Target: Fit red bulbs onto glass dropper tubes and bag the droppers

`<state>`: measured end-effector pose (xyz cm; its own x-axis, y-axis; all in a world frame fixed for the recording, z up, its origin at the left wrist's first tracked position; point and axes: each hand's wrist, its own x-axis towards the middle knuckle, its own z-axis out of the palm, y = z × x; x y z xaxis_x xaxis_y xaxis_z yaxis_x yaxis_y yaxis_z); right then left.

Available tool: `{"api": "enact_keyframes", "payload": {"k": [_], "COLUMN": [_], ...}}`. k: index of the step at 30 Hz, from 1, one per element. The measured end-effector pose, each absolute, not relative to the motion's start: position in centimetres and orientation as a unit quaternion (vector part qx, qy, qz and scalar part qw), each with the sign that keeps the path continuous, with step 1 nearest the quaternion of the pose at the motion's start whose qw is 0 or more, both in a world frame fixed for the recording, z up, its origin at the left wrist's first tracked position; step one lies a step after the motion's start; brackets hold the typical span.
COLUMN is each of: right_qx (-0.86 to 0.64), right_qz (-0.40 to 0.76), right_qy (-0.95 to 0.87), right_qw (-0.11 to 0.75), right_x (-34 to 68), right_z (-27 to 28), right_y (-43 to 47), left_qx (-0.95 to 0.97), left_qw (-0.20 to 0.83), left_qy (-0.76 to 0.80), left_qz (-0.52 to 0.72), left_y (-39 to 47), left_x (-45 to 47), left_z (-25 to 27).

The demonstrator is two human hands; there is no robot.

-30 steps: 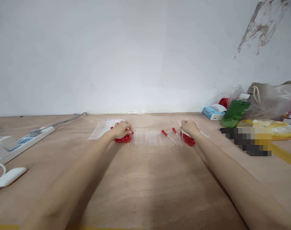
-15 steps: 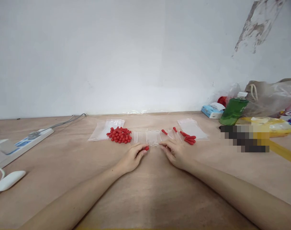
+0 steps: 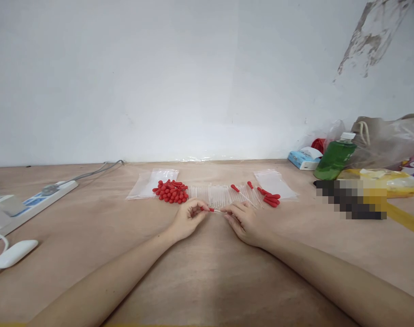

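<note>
My left hand (image 3: 189, 219) pinches a red rubber dropper bulb (image 3: 211, 210) between thumb and fingers, its narrow neck facing right. My right hand (image 3: 243, 221) is closed on a thin clear dropper tube (image 3: 218, 211); the tube's end meets the neck of the bulb. How far it sits inside I cannot tell. Just beyond my hands lies a row of clear tubes (image 3: 217, 195). A heap of red bulbs (image 3: 171, 190) is at its left. Several red bulbs (image 3: 271, 200) lie to the right, and a tube fitted with a red bulb (image 3: 234, 188) rests on the row.
Clear plastic bags (image 3: 139, 185) lie behind the heap, with more bags (image 3: 278, 184) at the right. A power strip (image 3: 43, 200) and white plug (image 3: 14, 254) occupy the left. At right stand a green bottle (image 3: 334, 156), a tissue pack (image 3: 304, 159) and a yellow packet (image 3: 391, 181).
The bulb in my left hand has turned so its neck points right, and the clear tube in my right hand now meets it. The view has shifted slightly.
</note>
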<state>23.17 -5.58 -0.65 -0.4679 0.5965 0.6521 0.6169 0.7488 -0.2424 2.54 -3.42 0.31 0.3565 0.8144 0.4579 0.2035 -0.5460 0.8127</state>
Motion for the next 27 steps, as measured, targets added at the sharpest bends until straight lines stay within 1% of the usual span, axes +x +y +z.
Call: {"api": "enact_keyframes", "payload": {"k": [5, 7, 13, 20, 24, 27], "right_qx": [-0.362, -0.363, -0.357, -0.341, -0.329, -0.325], "right_qz": [-0.005, -0.005, -0.010, -0.007, -0.008, -0.014], "right_qy": [-0.850, -0.849, -0.845, -0.851, -0.855, -0.863], "right_qw": [0.383, 0.384, 0.398, 0.400, 0.401, 0.386], "right_x": [23.28, 23.32, 23.37, 23.26, 23.42, 23.59], "right_z": [-0.72, -0.76, -0.96, -1.06, -1.17, -1.12], "right_y": [-5.35, -5.28, -5.14, -5.11, -4.92, -4.78], "left_qx": [0.728, 0.726, 0.744, 0.810, 0.826, 0.838], "left_qw": [0.384, 0.387, 0.334, 0.258, 0.246, 0.240], "left_qy": [0.341, 0.342, 0.361, 0.357, 0.346, 0.338], "left_qz": [0.454, 0.455, 0.452, 0.387, 0.369, 0.356], "left_y": [-3.41, -3.42, -3.35, -3.44, -3.66, -3.89], "left_x": [2.66, 2.68, 2.58, 2.39, 2.45, 2.51], "left_z": [0.29, 0.11, -0.14, 0.23, 0.56, 0.70]}}
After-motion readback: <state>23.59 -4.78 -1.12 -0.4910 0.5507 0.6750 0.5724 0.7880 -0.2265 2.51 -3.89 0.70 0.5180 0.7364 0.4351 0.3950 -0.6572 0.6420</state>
